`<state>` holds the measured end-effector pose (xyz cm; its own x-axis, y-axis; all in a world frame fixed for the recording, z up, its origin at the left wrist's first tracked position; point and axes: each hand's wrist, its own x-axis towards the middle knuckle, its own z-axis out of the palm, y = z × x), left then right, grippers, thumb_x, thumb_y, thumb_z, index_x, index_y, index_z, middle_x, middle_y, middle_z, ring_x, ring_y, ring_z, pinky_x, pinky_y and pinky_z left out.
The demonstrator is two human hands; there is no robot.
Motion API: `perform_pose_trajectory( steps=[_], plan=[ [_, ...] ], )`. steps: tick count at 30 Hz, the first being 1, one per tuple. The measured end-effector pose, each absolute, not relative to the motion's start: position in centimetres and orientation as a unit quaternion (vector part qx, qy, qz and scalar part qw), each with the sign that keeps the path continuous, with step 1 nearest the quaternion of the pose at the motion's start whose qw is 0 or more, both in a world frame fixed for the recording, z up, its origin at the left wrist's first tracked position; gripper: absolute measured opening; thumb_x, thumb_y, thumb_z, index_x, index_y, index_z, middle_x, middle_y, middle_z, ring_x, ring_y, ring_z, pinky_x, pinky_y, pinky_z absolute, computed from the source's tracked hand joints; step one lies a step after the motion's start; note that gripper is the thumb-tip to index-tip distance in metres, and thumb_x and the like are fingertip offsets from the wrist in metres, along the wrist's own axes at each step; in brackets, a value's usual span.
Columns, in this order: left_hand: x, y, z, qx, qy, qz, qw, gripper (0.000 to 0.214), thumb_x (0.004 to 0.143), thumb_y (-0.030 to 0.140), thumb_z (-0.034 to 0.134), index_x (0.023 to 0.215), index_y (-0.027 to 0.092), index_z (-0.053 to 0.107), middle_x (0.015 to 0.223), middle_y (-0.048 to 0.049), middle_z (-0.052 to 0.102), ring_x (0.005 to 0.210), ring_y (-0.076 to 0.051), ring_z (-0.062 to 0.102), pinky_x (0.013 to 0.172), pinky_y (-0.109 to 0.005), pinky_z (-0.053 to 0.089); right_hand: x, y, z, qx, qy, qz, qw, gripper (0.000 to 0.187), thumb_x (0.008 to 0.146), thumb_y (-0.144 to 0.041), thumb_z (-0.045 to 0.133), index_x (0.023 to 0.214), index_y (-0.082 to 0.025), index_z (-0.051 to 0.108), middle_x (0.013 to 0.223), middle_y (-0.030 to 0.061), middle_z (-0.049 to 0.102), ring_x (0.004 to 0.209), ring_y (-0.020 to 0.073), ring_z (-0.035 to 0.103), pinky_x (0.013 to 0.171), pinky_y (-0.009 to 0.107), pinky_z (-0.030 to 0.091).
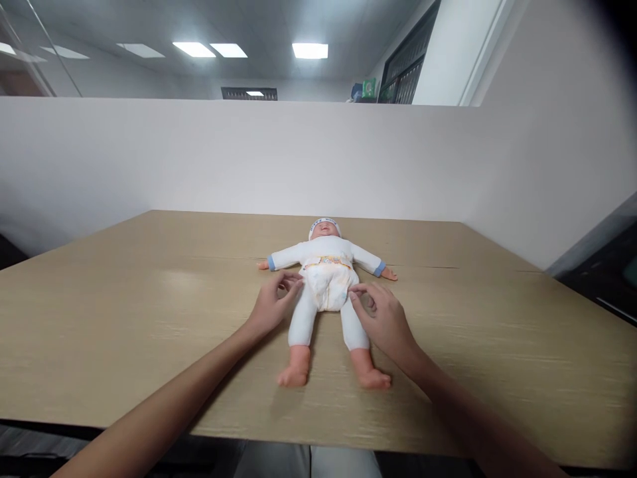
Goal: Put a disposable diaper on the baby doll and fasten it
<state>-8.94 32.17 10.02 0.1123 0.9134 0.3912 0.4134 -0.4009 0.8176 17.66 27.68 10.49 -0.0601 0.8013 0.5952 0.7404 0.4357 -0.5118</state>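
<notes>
A baby doll point(327, 247) in white clothes with blue cuffs lies on its back, head away from me, arms and legs spread. Around its hips is a white diaper point(329, 285) with a coloured print along the waistband. My left hand point(273, 304) is at the diaper's left side, thumb and fingers pinched at the edge by the leg. On the other side, my right hand point(383, 318) pinches the opposite leg edge. The bit of edge within each pinch is mostly hidden by the fingertips.
The doll rests on a wide wooden table point(149, 318) with a thin seam across it. Behind the table stands a white partition wall point(239, 159). A dark object point(602, 265) is at the far right, beyond the table's edge.
</notes>
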Motion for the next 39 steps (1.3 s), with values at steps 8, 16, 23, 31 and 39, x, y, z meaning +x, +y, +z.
perform_pose_trajectory(
  steps=[8,16,23,31,39],
  plan=[
    [-12.8,40.1,7.6,0.803,0.493,0.321,-0.098,0.054,0.096,0.043,0.064,0.141,0.016,0.052,0.146,-0.0180,0.058,0.131,-0.037,0.049,0.110,-0.051,0.036,22.1,33.8,7.0,-0.555,-0.746,-0.164,0.330,0.043,0.100,-0.034,0.054,0.140,-0.017,0.053,0.140,0.0179,0.061,0.126,0.0360,0.053,0.107,0.050,0.041],
    [-11.5,45.6,7.6,0.791,0.540,0.273,-0.090,0.050,0.098,0.057,0.058,0.128,0.017,0.059,0.119,-0.0143,0.071,0.114,-0.036,0.058,0.103,-0.048,0.037,21.6,41.4,7.2,-0.593,-0.741,-0.182,0.255,0.056,0.102,-0.039,0.050,0.149,-0.008,0.047,0.134,0.0220,0.063,0.119,0.0367,0.054,0.099,0.047,0.043],
    [-11.6,44.6,7.9,0.777,0.584,0.222,-0.075,0.054,0.099,0.065,0.047,0.115,0.016,0.062,0.105,-0.0172,0.074,0.104,-0.037,0.065,0.100,-0.049,0.036,21.2,40.6,7.6,-0.616,-0.732,-0.191,0.221,0.043,0.104,-0.034,0.048,0.139,-0.009,0.057,0.115,0.0179,0.068,0.106,0.0327,0.058,0.092,0.041,0.042],
    [-9.2,37.7,12.8,0.739,0.642,0.202,0.039,0.030,0.095,0.052,0.051,0.090,0.023,0.051,0.079,-0.0074,0.072,0.075,-0.030,0.068,0.092,-0.045,0.039,20.0,36.2,10.4,-0.613,-0.736,-0.096,0.271,0.024,0.100,-0.027,0.053,0.118,-0.017,0.064,0.108,0.0126,0.072,0.099,0.0293,0.064,0.082,0.036,0.044],
    [-7.3,20.1,15.5,0.666,0.671,0.297,0.131,0.035,0.090,0.058,0.055,0.085,0.027,0.042,0.078,-0.0053,0.068,0.074,-0.030,0.065,0.076,-0.041,0.045,22.6,25.2,13.0,-0.540,-0.747,0.069,0.382,0.028,0.091,-0.029,0.058,0.118,-0.025,0.066,0.111,0.0066,0.073,0.099,0.0270,0.066,0.082,0.037,0.051]
  ],
)
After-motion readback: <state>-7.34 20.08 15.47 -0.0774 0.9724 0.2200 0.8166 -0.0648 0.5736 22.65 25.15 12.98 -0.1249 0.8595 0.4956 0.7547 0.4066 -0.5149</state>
